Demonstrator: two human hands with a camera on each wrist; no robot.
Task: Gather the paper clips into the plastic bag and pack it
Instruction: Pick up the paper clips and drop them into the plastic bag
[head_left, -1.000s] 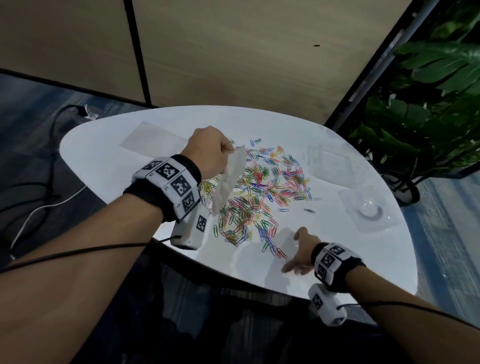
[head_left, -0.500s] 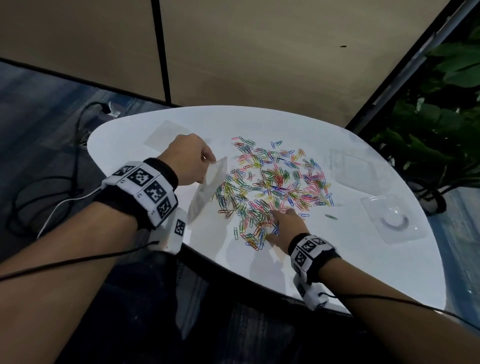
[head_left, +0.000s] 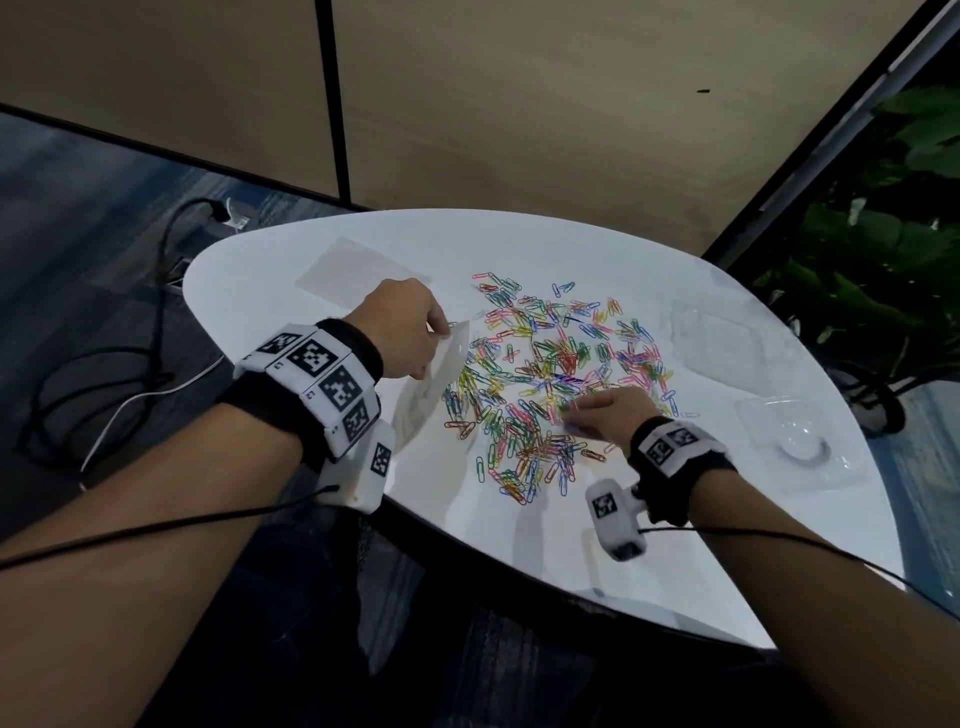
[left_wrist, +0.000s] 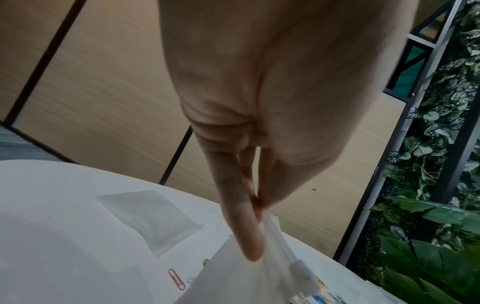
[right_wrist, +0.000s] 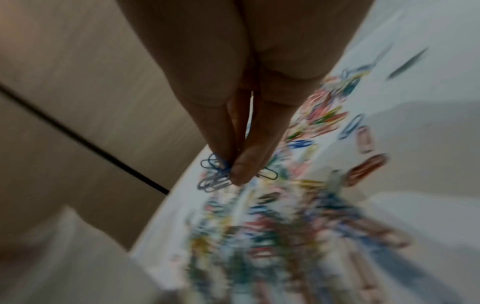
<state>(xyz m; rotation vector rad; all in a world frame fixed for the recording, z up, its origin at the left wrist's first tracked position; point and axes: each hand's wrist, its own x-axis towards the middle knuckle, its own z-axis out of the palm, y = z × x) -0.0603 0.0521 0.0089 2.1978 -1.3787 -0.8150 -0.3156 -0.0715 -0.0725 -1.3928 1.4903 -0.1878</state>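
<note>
Many coloured paper clips lie spread in a pile on the white table. My left hand pinches the top zip edge of a clear plastic bag, which hangs tilted at the pile's left side. The left wrist view shows finger and thumb of that left hand closed on the plastic bag. My right hand sits on the near right part of the pile. In the blurred right wrist view my right hand pinches a few blue paper clips.
A second flat clear bag lies at the table's far left. Clear plastic sheets and a clear tray with a ring lie at the right. Cables run over the floor to the left; a plant stands at the right.
My right hand moved from the table's near edge up into the pile and closed its fingertips on some clips. The left hand kept its hold on the bag, now beside the pile.
</note>
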